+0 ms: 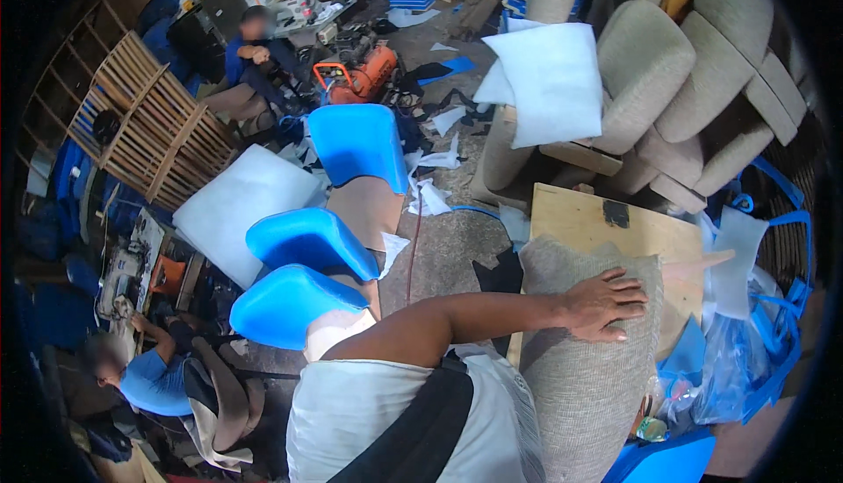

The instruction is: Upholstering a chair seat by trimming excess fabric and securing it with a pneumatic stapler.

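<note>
My left hand [606,304] rests palm down on a grey-beige woven-fabric cushion [584,395], its fingers spread and stretched out. The bare arm reaches across from the left. The plump cushion lies close to my body, covering part of a light wooden table [641,219]. My right hand is out of sight; the cushion and my torso block much of the lower right. A thin pale wooden strip [698,262] sticks out beyond the cushion on the right.
Blue padded chair parts [299,303] stand left, beside white wadding [250,211]. Grey sofa pieces [645,70] are piled behind the table, white padding [553,83] on top. An orange compressor [364,75] stands farther off. Two people [158,382] sit at left. Plastic bags [733,369] lie right.
</note>
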